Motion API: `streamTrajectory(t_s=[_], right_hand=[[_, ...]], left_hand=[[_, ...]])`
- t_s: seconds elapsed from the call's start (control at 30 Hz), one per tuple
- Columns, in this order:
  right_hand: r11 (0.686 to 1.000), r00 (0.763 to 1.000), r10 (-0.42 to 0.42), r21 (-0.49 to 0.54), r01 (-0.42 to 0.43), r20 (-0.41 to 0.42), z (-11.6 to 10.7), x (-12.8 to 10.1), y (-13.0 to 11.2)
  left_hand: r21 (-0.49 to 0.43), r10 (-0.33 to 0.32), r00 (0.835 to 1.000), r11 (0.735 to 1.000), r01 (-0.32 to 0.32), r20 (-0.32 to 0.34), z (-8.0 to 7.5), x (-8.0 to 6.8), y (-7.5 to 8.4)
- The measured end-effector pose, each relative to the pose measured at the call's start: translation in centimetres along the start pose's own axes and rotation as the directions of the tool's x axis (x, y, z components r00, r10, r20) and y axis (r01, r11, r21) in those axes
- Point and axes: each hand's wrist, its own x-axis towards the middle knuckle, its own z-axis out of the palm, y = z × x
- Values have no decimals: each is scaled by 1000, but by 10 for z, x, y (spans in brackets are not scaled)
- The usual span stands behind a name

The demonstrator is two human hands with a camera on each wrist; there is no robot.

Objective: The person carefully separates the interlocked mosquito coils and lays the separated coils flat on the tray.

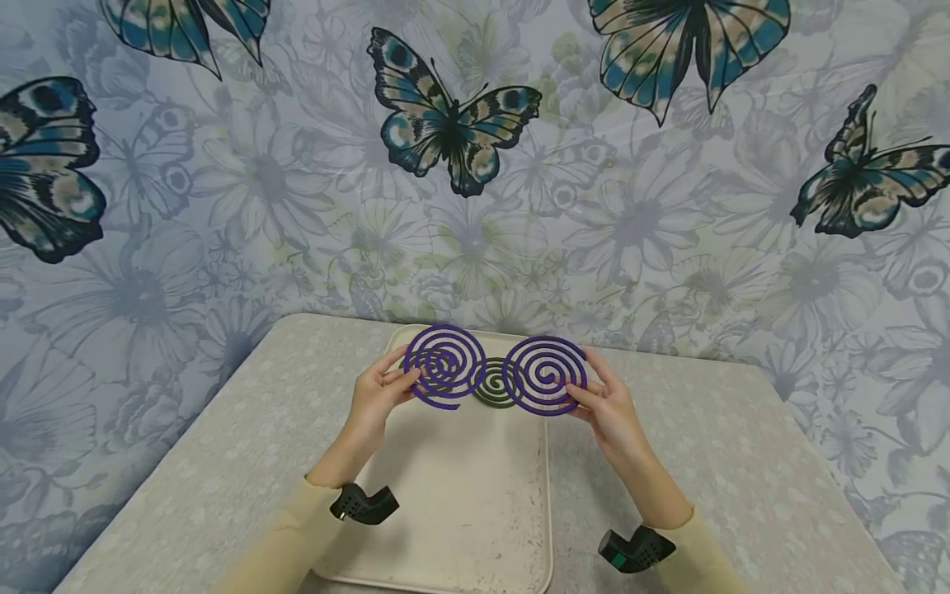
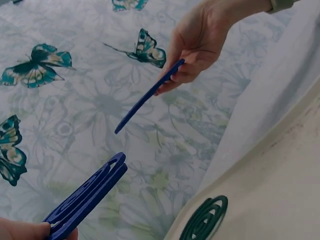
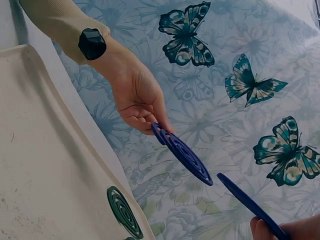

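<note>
My left hand [image 1: 374,396] pinches a purple mosquito coil [image 1: 448,363] at its left edge, thumb in front. In the left wrist view this coil shows two layers [image 2: 90,200] slightly spread apart, and a loose end hangs below it in the head view. My right hand [image 1: 612,404] holds another purple mosquito coil [image 1: 547,378] by its right edge, with the face toward me. Both coils are raised and tilted side by side, a small gap between them. A dark green mosquito coil [image 1: 496,383] lies behind them, partly overlapped by the right coil.
A cream tray [image 1: 467,495] with a raised rim and dark specks lies on the grey patterned tablecloth [image 1: 668,462]. The green coil rests at its far end. Behind the table hangs a butterfly-print cloth [image 1: 475,247]. Black cameras [image 1: 364,503] sit on both wrists.
</note>
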Motion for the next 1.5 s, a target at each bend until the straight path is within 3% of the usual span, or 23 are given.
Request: streamTrajectory(t_s=[0.27, 0.53, 0.8, 0.9, 1.03, 1.1, 1.2, 1.3, 1.4, 1.5], right_hand=[[999, 1000, 30, -11, -30, -9, -2, 0, 13], [995, 999, 46, -91, -48, -22, -2, 2, 31], [983, 996, 89, -160, -93, -27, 6, 5, 51], [978, 995, 92, -185, -98, -39, 8, 8, 60], [958, 993, 112, -262, -118, -40, 10, 11, 72], [942, 991, 137, -309, -133, -9, 11, 11, 78], [930, 985, 164, -342, -137, 51, 12, 10, 85], [931, 982, 167, -342, -126, 93, 12, 9, 90], [934, 979, 171, -334, -125, 112, 13, 9, 92], [927, 977, 178, -352, -125, 120, 14, 9, 92]], left_hand=[[117, -111, 993, 987, 106, 40, -25, 1, -29], [228, -129, 988, 968, 108, 82, -46, 1, -52], [279, -153, 987, 951, 131, 58, -53, 0, -63], [393, -111, 993, 915, 88, 36, -53, -1, -64], [565, -22, 999, 825, 2, 29, -53, -5, -61], [606, 10, 999, 795, -27, 30, -52, -7, -58], [627, 37, 999, 778, -49, 33, -53, -10, -56], [631, 41, 998, 774, -58, 40, -54, -10, -56], [652, 52, 997, 754, -75, 54, -55, -9, -56], [711, 72, 995, 696, -101, 71, -58, -9, -54]])
